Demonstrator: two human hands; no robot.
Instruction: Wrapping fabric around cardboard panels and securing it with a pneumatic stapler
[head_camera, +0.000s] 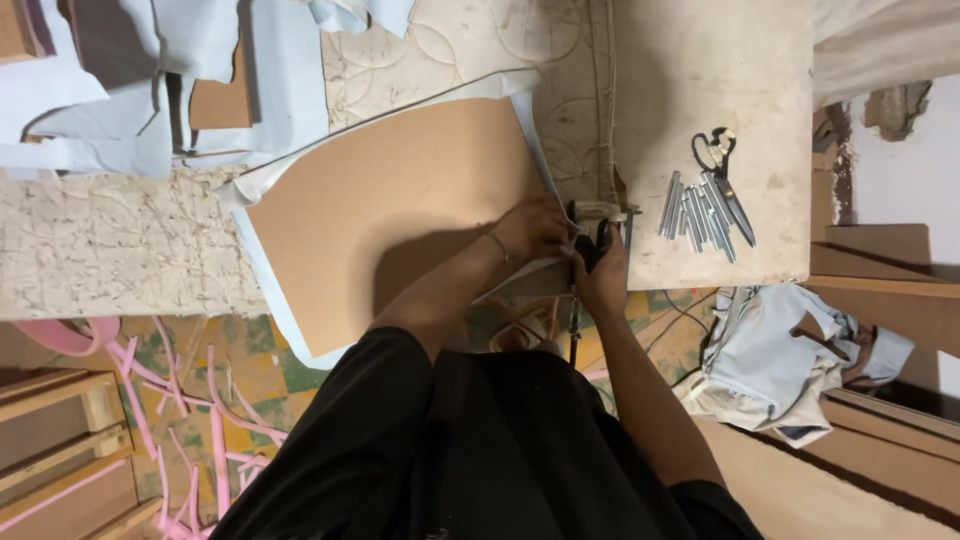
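Observation:
A large brown board (390, 210) lies on the work table with pale blue fabric (528, 120) folded around its edges. My left hand (530, 230) presses down on the board's right corner, pinning the fabric there. My right hand (603, 275) grips a staple gun (597, 222) right beside that corner, its metal head close to the fabric edge. The two hands nearly touch each other.
Black-handled scissors (722, 165) and several metal staple strips (695, 210) lie on the table (720, 70) to the right. Blue fabric pieces (150, 90) pile at the back left. More fabric (790, 360), pink strips (200, 420) and wooden frames (60, 440) lie on the floor.

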